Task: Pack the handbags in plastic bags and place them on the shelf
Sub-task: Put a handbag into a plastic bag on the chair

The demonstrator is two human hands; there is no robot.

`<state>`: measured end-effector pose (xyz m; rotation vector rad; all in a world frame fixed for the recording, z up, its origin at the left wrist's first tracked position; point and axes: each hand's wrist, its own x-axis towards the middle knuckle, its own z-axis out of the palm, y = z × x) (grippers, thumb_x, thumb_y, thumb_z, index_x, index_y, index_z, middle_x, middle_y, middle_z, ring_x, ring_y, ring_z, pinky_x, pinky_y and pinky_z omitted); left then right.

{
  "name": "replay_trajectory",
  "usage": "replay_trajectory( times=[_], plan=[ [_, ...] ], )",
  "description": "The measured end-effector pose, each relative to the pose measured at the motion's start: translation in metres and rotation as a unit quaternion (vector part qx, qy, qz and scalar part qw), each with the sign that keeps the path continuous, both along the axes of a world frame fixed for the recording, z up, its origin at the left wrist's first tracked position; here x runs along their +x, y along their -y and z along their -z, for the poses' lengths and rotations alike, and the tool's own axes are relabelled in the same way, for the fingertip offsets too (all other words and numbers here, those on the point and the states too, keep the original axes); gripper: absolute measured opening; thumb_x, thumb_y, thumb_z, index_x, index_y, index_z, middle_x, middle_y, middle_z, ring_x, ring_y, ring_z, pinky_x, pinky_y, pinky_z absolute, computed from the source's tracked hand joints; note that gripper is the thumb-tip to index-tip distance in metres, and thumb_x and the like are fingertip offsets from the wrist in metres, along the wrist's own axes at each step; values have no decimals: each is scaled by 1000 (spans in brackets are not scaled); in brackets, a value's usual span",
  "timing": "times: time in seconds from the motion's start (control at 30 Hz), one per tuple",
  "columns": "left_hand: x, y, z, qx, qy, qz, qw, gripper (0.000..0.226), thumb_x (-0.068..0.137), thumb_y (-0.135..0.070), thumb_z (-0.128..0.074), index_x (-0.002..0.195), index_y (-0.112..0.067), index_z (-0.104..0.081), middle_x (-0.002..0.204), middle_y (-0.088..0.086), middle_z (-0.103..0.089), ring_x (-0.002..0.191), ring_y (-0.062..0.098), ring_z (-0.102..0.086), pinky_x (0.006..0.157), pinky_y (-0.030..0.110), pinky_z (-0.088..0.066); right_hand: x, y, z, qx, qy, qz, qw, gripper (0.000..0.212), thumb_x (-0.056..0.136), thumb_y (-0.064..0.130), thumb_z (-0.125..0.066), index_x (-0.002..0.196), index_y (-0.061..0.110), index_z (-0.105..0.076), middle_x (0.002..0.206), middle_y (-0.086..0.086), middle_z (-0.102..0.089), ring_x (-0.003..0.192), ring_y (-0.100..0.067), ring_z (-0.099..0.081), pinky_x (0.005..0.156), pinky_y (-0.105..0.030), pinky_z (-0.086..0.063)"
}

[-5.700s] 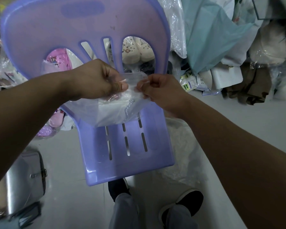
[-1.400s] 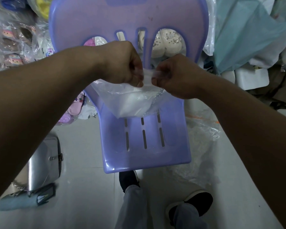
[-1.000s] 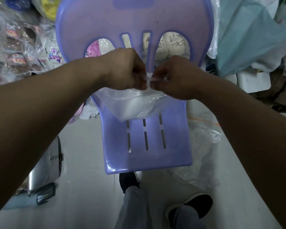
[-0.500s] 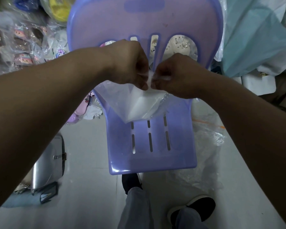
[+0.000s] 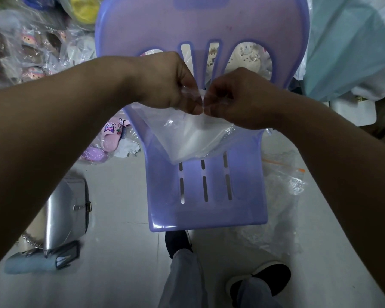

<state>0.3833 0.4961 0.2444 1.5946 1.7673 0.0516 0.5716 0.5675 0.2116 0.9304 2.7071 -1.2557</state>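
A clear plastic bag (image 5: 187,138) with something white inside hangs over the seat of a purple plastic chair (image 5: 207,196). My left hand (image 5: 165,83) and my right hand (image 5: 238,96) pinch its top edge side by side, fingertips almost touching. What the bag holds is too blurred to name. A silver handbag (image 5: 65,212) with a chain strap lies on the floor at the lower left.
More loose clear plastic bags (image 5: 276,196) lie on the floor right of the chair. Bagged slippers (image 5: 110,138) and other wrapped goods pile up behind and left. A light blue item (image 5: 27,265) lies by the silver handbag. My feet (image 5: 260,283) stand under the chair's front edge.
Both hands stay pinched on the bag's top, drawing closer together. The view has drifted left, so the chair sits further right in frame.
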Motion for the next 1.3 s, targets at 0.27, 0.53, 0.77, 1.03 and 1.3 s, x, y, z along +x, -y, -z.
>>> replay_trajectory(
  times=[0.27,0.53,0.77,1.03,1.3],
  plan=[
    [1,1,0,15,4,-28,999,25,72,-37,-88,90,-22,-79,88,-4,-76,88,17,-70,83,25,-53,0,-1,2,-35,-19,20,999,16,84,22,-81,83,30,-68,74,17,-65,59,16,-56,60,1,-39],
    [5,3,0,20,3,-25,999,27,70,-31,-89,89,-16,-78,88,-1,-76,81,17,-69,85,30,-55,2,1,2,-21,-9,19,1000,19,81,24,-84,85,29,-66,71,18,-61,56,18,-53,56,2,-36],
    [7,3,2,21,3,-21,1000,28,70,-32,-88,90,-16,-78,88,-3,-76,82,15,-70,86,29,-55,3,4,3,-10,-13,18,1000,9,85,22,-80,85,24,-71,69,18,-61,57,16,-55,58,1,-38],
    [3,5,9,23,14,-32,999,22,71,-39,-86,87,-25,-80,79,-16,-74,73,-3,-64,71,14,-46,8,7,8,3,-11,21,1000,6,89,25,-76,95,22,-76,74,22,-61,61,20,-55,58,4,-36],
    [0,2,14,37,30,-48,998,16,75,-40,-84,82,-27,-79,82,-7,-77,74,4,-68,64,9,-46,9,5,10,17,-17,34,999,5,89,27,-76,92,28,-72,74,23,-61,63,23,-54,58,5,-35]
  ],
)
